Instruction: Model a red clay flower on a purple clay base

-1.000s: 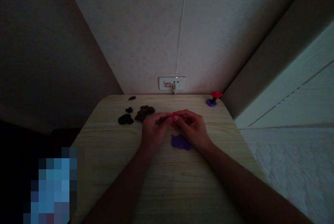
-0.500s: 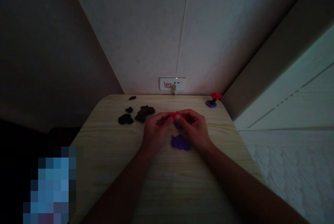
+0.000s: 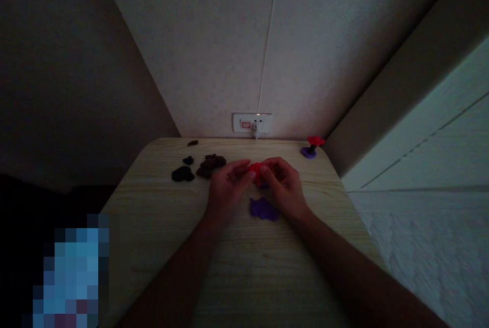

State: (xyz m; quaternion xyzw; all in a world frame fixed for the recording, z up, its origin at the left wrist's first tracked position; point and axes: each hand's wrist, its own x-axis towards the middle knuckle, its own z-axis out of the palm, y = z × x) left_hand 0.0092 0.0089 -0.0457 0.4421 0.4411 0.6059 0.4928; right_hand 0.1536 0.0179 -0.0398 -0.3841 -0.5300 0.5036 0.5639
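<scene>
Between my two hands, over the middle of the wooden table, is a lump of red modelling clay (image 3: 255,167). The thumb and fingers of my left hand (image 3: 226,185) are closed on its left side. My right hand (image 3: 286,183) pinches it from the right, thumb on the near face. Just under the red clay a bit of purple clay (image 3: 264,185) shows, mostly hidden by my right hand. Nearer to me, a flat, uneven piece of purple clay (image 3: 263,209) lies on the table beside my right wrist.
Brown clay lumps (image 3: 210,166) and black clay pieces (image 3: 182,173) lie left of my hands. At the far right corner stands a clay figure with a red top (image 3: 316,141), black stem and purple base. A wall socket (image 3: 252,123) with a plug sits behind the table (image 3: 153,206).
More of the red clay shows between my hands, and my left fingers have lifted and parted a little from my right ones. The pieces on the table lie as before.
</scene>
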